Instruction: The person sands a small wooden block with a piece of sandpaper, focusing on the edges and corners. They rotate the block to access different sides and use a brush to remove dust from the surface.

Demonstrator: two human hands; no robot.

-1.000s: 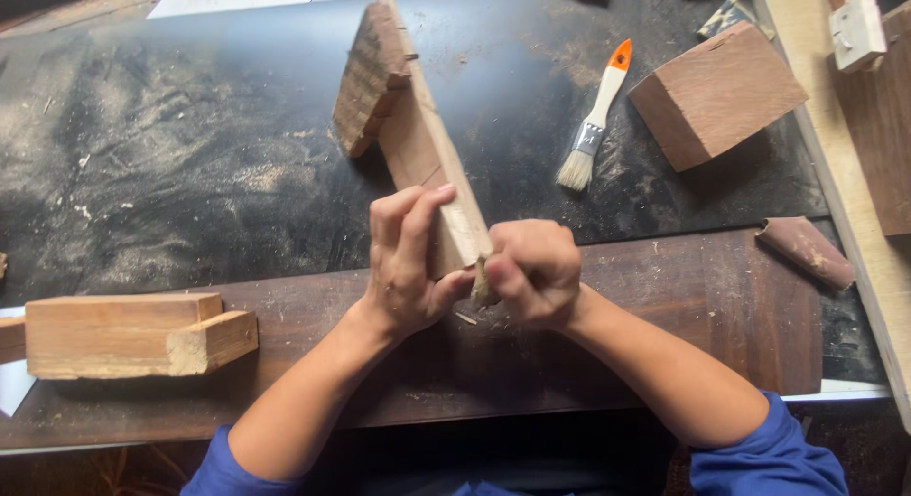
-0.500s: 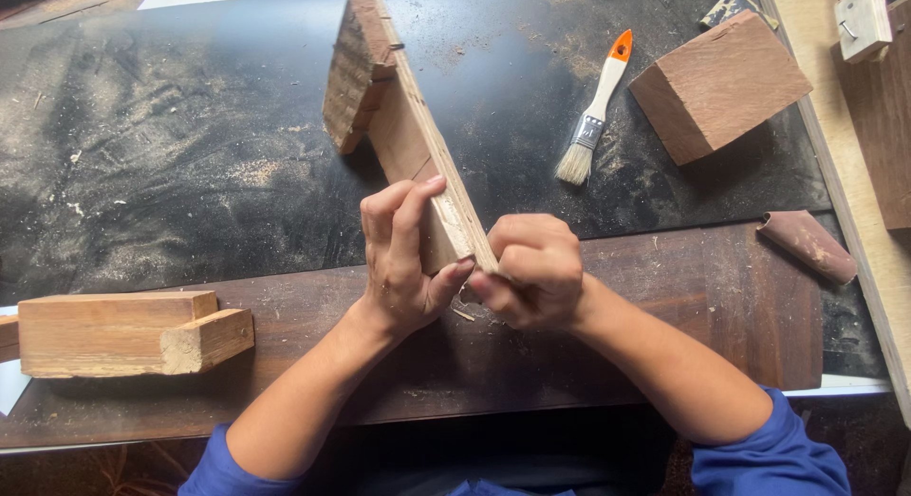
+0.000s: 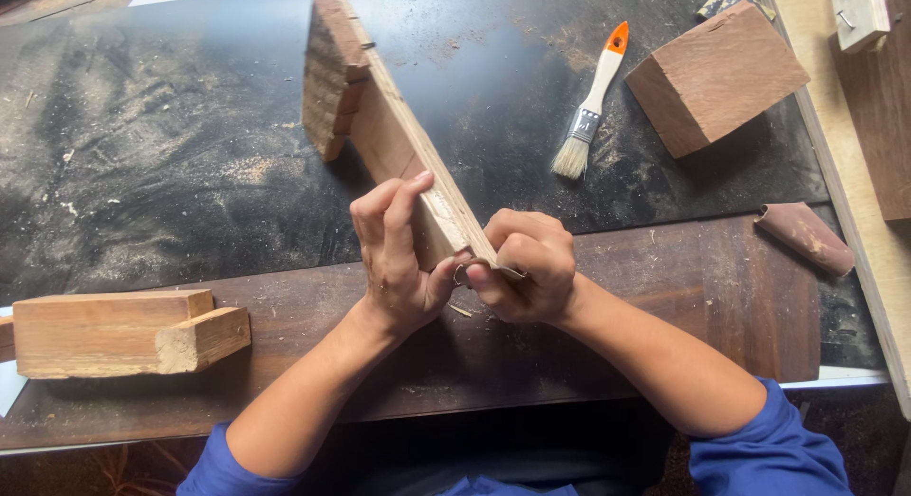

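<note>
Gripping the near end of a long wooden piece [image 3: 403, 145], the left hand [image 3: 399, 254] had its fingers [image 3: 394, 206] laid flat up the board's left face with the thumb hooked under the corner. The right hand [image 3: 527, 268] was curled closed at that same corner, its fingers [image 3: 531, 240] pinched around something small and thin that could not be made out.

The likeliest trouble, as a judgement, was a slip: both hands crowded one narrow corner, so if the right hand pushed too hard the small object could skid off the edge into the left thumb. The board also stood on edge, propped only at its far blocky end, and a sideways push could tip it over.

The wooden piece ran from the hands toward 11 o'clock across the dusty black worktop [image 3: 142, 154], its near end touching both sets of fingers. A paintbrush [image 3: 590, 107] lay at 1 o'clock, well apart, with a wooden block [image 3: 716, 78] just beyond it. A folded piece of sandpaper [image 3: 805, 238] lay at 3 o'clock, and a pale joined block [image 3: 119, 333] at 9 o'clock on the dark plank [image 3: 702, 297] beneath the wrists.
</note>
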